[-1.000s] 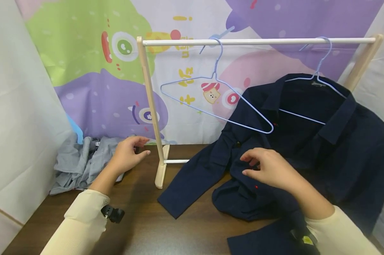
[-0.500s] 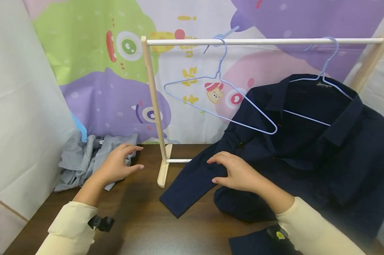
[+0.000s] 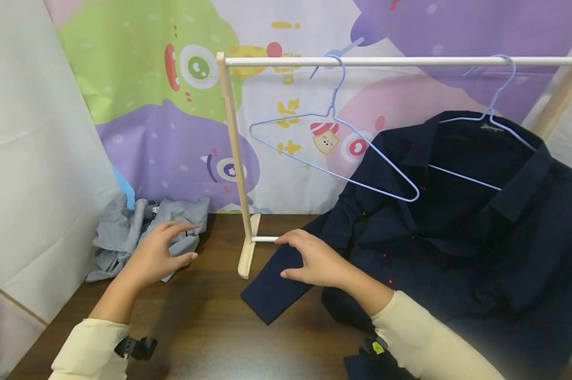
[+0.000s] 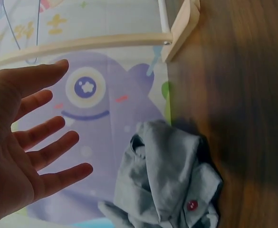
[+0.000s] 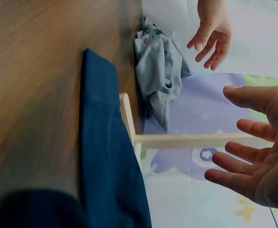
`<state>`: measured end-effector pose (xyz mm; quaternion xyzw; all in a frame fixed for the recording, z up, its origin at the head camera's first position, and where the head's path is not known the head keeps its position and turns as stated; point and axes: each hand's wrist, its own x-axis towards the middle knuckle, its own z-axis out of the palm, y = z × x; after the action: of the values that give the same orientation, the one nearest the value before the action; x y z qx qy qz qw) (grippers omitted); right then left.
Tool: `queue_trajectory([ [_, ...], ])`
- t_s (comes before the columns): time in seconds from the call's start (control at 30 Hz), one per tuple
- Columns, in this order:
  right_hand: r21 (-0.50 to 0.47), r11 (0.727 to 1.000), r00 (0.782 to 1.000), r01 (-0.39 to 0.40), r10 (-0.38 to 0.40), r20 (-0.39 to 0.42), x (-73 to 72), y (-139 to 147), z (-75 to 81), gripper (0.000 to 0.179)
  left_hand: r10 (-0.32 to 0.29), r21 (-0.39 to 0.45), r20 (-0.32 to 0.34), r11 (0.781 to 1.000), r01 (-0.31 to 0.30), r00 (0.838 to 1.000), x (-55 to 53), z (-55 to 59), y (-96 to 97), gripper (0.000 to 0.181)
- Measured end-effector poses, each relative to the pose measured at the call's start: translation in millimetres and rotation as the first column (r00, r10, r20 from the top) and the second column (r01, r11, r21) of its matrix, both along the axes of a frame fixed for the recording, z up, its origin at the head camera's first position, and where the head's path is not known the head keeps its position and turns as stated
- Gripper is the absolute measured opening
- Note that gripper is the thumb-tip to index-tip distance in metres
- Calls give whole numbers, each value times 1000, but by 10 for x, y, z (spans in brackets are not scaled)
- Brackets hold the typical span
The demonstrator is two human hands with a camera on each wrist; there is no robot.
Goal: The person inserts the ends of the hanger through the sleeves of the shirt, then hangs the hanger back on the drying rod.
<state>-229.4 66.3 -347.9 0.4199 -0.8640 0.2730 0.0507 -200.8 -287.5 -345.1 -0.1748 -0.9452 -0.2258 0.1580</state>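
Observation:
My left hand hovers near a crumpled grey shirt at the table's left back, its fingers spread and holding nothing. A red button shows on that grey shirt in the left wrist view. My right hand is in the air over the sleeve of a navy shirt, fingers apart, with nothing in them. That navy shirt hangs on a blue wire hanger at the rack's right. A bare blue wire hanger hangs left of it.
The wooden rack's white rail runs across the back, with its left post and foot between the two shirts. Navy cloth also lies on the brown table. A cartoon-printed curtain stands behind.
My right hand has moved left, away from the navy shirt's front to above its sleeve. The left hand has drawn back a little left and down. The head view has shifted slightly left.

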Motion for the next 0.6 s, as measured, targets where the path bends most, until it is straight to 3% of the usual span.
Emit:
queue_trajectory([
  [0.37,-4,1000,995,-2,2,103,-35,-414,-150,64,98,25,-38,995,-97,994,150,-63,-300,58],
  [0.6,-108,993,974,41,-15,227,-42,-666,-357,62,184,39,-31,982,-183,982,204,-117,-414,58],
])
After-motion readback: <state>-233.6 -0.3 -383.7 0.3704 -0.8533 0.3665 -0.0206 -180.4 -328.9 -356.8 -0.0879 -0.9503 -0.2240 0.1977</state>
